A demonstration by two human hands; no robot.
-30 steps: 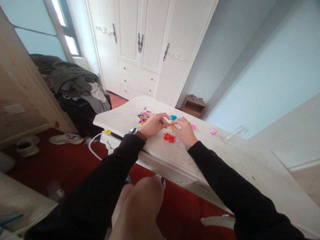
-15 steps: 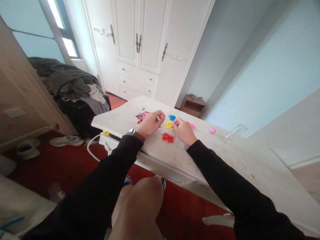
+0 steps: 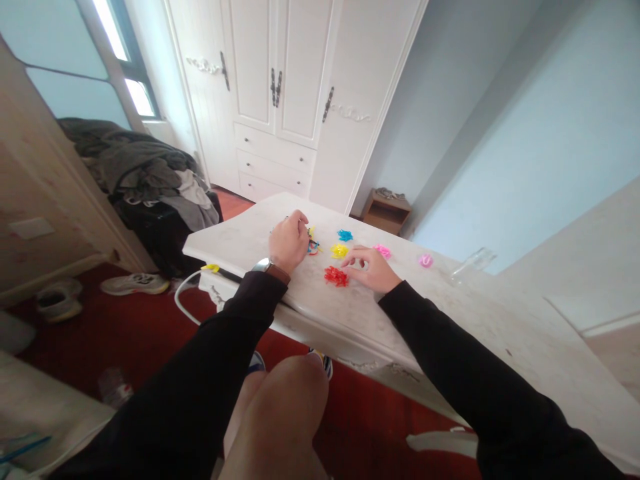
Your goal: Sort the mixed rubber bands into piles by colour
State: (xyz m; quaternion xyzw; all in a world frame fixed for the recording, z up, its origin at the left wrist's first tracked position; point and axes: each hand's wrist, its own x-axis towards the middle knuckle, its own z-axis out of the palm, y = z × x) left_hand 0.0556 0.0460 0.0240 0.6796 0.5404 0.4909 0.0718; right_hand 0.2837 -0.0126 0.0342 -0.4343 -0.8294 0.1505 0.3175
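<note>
Bench: A white bench (image 3: 440,313) carries the small coloured pieces; its left end sits before a wardrobe (image 3: 280,60), the near edge by the person's knees, presumably to keep all within easy reach.
Left hand: Curled, palm down, the left hand (image 3: 290,241) covers part of a mixed pile toward the bench's left end; whether its hidden fingertips hold anything cannot be told.
Right hand: Arched above the stone-pale top, the right hand (image 3: 375,268) brings thumb and fingers to a narrow gap at the red pile's right side, a pose suited to tiny pieces; whether one is pinched is too small to tell.
Clear vessel: A transparent vessel (image 3: 474,265) stands well apart, near the far edge, probably out of the hands' way.
Mixed pile: Many colours show in the mixed pile (image 3: 313,247), beside the left fingers.
Single-colour piles: The red pile (image 3: 336,277) lies closest to the near edge; beyond it come the yellow pile (image 3: 339,251), then the blue pile (image 3: 345,235) toward the far edge, with the pink pile (image 3: 383,251) to their right, spaced apart apparently to keep colours separate.
</note>
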